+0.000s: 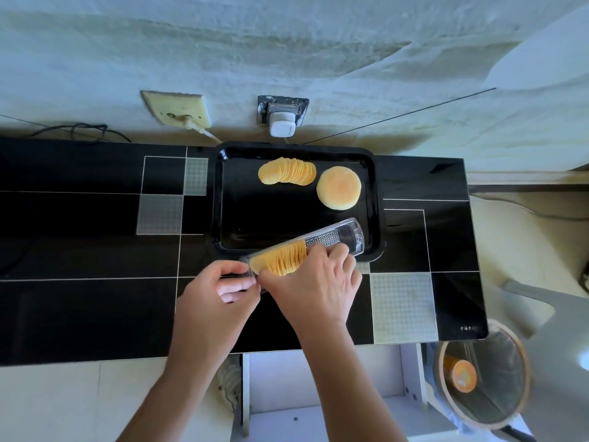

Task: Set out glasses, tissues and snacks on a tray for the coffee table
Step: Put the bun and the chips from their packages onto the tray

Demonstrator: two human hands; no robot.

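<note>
A black rectangular tray lies on the black tiled counter against the wall. On it sit a fanned row of yellow crisps at the back and a round pale bun to their right. A clear plastic crisp sleeve lies slanted over the tray's near edge, its left half filled with a stack of crisps. My left hand grips the sleeve's left end. My right hand curls over the stack, its fingertips at the stack's right end.
Two wall sockets with plugs, one left and one centre, sit behind the tray. A lined bin with an orange tube in it stands at the lower right. The counter's front edge runs just before me.
</note>
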